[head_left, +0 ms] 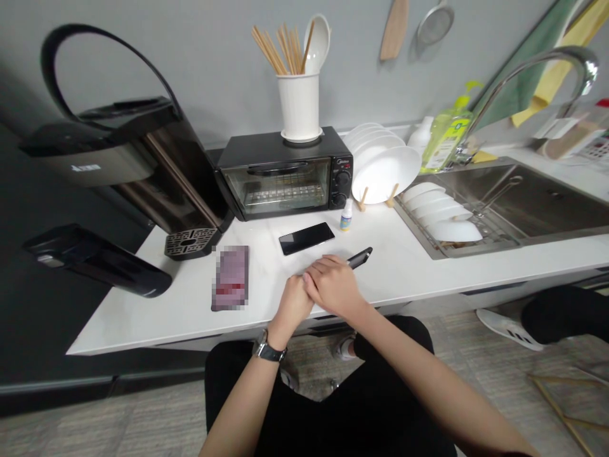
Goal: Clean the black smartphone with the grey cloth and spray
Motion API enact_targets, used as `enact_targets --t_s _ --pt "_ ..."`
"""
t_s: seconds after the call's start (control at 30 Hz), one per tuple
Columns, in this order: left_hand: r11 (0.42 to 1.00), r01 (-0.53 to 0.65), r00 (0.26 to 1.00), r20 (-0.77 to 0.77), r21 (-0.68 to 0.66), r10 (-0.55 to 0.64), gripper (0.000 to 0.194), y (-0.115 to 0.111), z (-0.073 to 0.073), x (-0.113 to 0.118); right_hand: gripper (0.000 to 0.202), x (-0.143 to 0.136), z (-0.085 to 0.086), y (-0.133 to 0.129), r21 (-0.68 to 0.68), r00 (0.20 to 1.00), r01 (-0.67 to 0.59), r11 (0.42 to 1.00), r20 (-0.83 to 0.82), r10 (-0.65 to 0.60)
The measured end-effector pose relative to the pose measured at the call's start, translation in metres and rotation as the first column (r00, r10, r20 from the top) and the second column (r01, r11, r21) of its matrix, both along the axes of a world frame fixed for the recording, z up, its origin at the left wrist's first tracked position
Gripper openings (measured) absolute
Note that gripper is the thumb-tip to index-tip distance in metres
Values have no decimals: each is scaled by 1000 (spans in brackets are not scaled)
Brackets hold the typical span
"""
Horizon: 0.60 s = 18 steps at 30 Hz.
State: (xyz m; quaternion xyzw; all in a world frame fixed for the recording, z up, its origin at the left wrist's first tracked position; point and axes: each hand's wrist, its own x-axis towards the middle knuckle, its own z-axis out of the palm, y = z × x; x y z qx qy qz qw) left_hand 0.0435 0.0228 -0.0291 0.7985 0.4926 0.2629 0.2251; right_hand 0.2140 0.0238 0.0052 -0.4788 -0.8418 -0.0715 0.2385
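Observation:
My left hand (295, 297) rests at the counter's front edge, with a dark-strapped watch (269, 348) on its wrist. Over it lies my right hand (335, 285), its fingers folded across the left; the left fingers are mostly hidden. A slim black object (360, 258) sticks out past my right hand; its kind, and whether a hand touches it, I cannot tell. Just beyond the hands a black phone (307, 238) lies flat, near a small white bottle (346, 216). To the left is a blurred-out flat purple thing (231, 278).
A black toaster oven (285, 181) carries a white utensil holder (299, 105). At left stand a large dark machine (166, 171) and a black flask (104, 261). White plates (385, 174), a soap bottle (446, 136) and a sink (547, 203) with bowls (440, 212) are right. Another person's shoe (509, 330) shows.

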Motion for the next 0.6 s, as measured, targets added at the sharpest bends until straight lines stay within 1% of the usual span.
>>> enact_targets --t_s 0.03,0.07,0.17,0.2,0.23,0.27,0.33,0.37,0.4,0.43,0.53,0.57,0.6 --pt "1000 3 1000 0 -4 -3 23 -1 0 -2 36 2 1 0 -15 1000 -6 1000 24 7" --pt "1000 8 1000 7 -9 -8 21 -2 1 -6 37 7 1 1 -27 999 21 999 40 -20" --pt "1000 23 996 90 -17 -21 22 -7 3 -9 41 21 1 5 -27 983 182 983 18 -182" --pt "1000 22 995 99 -12 -20 22 -6 2 -7 40 21 1 5 -15 980 198 980 -6 -198" --pt "1000 20 996 86 -4 -19 21 -6 1 -4 39 17 0 4 -2 983 181 983 -27 -181" --pt "1000 5 999 54 8 -6 20 -4 0 -1 36 12 -1 3 11 990 137 990 -38 -137" --pt "1000 -1 1000 26 17 1 22 -2 -1 3 33 2 -2 -1 10 1000 22 1000 -15 -22" --pt "1000 4 1000 20 16 -5 22 -3 -2 2 33 1 -2 -2 -1 1000 -8 1000 8 8" --pt "1000 15 1000 21 12 -15 22 -4 -1 0 35 4 -1 -2 -13 1000 -1 1000 28 2" --pt "1000 22 999 29 8 -23 21 -6 -1 -3 37 8 -1 -1 -21 999 33 999 40 -32" --pt "999 23 996 84 22 -25 21 -10 0 -6 40 19 0 1 -7 983 184 983 1 -184" --pt "999 26 996 84 36 -29 22 -9 -1 -4 40 17 0 0 5 981 191 982 -23 -191" --pt "998 28 997 73 58 -33 22 -8 -2 -1 38 13 0 -1 18 985 171 985 -40 -170"
